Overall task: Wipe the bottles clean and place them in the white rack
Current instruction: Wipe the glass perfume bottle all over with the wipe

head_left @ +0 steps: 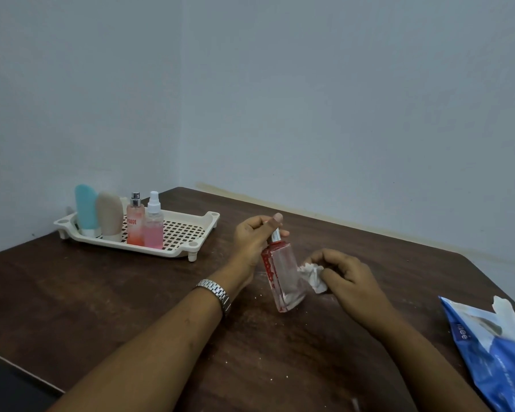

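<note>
Five bottles are being counted: a teal bottle (85, 209), a beige bottle (110, 215), an orange spray bottle (135, 224) and a pink spray bottle (153, 230) in one white rack (203, 217), plus one clear bottle (286, 281). One tissue (314, 275), one blue packet (494, 358), one wristwatch (216, 291), one tabletop (101, 292) and two grips, the left grip (256, 236) and the right grip (348, 278), are being tallied.

Cream-white plastic rack (188, 217), square-grid holes. In rack: teal squeeze tube (86, 208), beige squeeze tube (110, 214), orange-pink gradient spray bottle (135, 226), pink spray bottle (153, 233). Right of rack: clear rectangular glass bottle (284, 278), red dotted edge; crumpled white tissue (314, 275).
</note>
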